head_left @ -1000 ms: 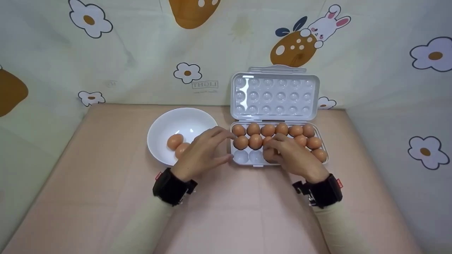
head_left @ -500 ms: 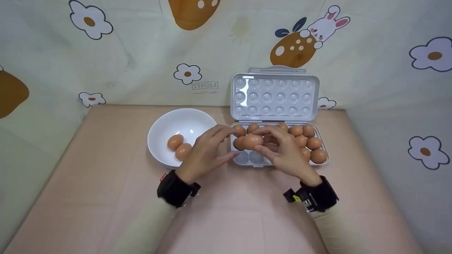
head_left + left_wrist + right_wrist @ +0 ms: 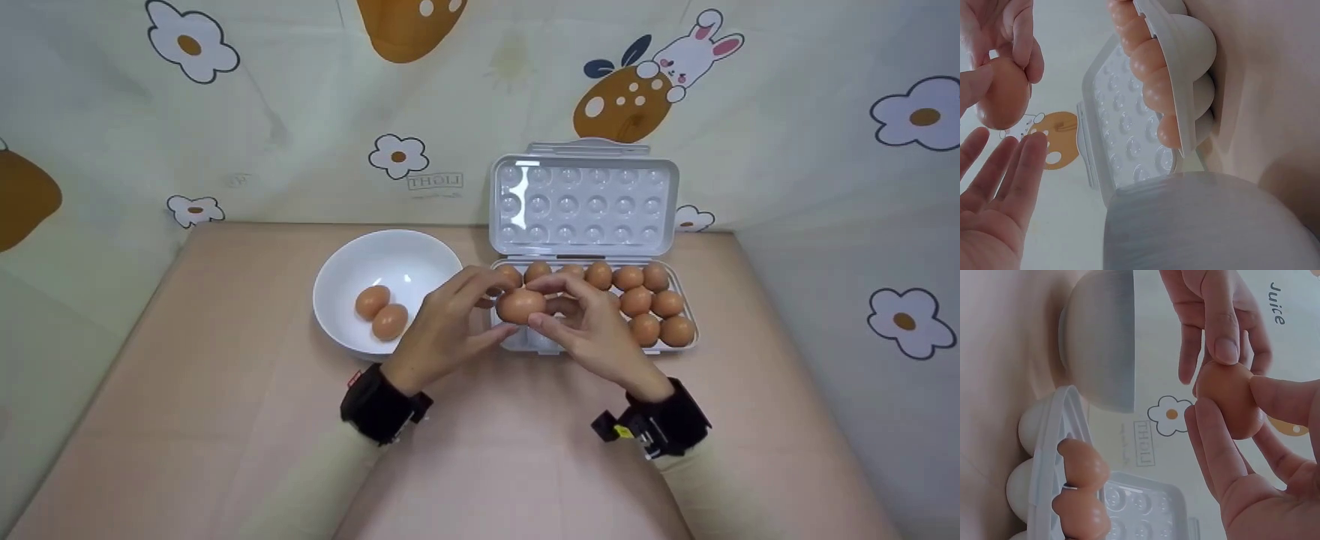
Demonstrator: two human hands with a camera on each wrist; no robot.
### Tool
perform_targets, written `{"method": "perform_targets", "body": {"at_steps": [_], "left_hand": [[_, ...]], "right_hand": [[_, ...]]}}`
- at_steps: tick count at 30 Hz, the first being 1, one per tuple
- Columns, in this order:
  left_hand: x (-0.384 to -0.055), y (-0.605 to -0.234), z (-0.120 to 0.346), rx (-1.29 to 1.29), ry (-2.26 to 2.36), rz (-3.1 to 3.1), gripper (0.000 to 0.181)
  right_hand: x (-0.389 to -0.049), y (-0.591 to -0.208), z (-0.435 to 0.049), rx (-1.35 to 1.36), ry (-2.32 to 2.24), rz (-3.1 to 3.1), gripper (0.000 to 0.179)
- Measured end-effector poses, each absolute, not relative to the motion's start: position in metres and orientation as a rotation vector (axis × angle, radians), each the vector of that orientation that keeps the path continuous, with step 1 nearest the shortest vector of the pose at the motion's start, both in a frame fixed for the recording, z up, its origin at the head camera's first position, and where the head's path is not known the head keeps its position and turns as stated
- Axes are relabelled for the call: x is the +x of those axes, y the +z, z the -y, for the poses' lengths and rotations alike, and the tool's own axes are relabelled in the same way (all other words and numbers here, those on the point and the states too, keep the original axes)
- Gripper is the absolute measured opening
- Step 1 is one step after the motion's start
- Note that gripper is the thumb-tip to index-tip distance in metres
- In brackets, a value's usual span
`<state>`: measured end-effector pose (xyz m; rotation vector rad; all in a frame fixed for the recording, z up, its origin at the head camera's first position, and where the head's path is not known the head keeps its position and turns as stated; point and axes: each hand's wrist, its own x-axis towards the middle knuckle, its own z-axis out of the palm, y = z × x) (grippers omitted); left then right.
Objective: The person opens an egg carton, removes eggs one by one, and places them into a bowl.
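R grip (image 3: 589, 330) pinches a brown egg (image 3: 521, 307) btwn thumb & fingers, held up above the egg tray (image 3: 543, 339). L grip (image 3: 442, 322) is loose, fingers ext'd round the egg's other end, thumb right at it; contact unclear. White bowl (image 3: 390, 255) w/ 2 eggs (image 3: 389, 322) is just L of L grip, on the bench (image 3: 480, 480). More eggs (image 3: 628, 278) fill tray slots beyond & R of R grip; raised lid (image 3: 585, 202) is past both grips.
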<state>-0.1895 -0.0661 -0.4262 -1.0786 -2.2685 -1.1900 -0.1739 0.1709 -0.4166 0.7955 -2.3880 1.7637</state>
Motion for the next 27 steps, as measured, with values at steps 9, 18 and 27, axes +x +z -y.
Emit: {"method": "perform_targets", "body": {"at_steps": [9, 18, 27], "left_hand": [[-0.1871, -0.4265, 0.0631, -1.099, -1.223, 2.259, 0.05], [-0.188, -0.4272, 0.064, -1.102, -1.213, 2.26, 0.046], [-0.191, -0.4258, 0.0703, -1.107, -1.126, 2.246, 0.043]], "right_hand": [[-0.171, -0.4168, -0.1684, 0.801, 1.799, 2.43, 0.039], [-0.1708, -0.4159, -0.1676, 0.795, 1.786, 2.464, 0.039], [-0.175, -0.4157, -0.1761, 0.893, 1.691, 2.446, 0.04]]}}
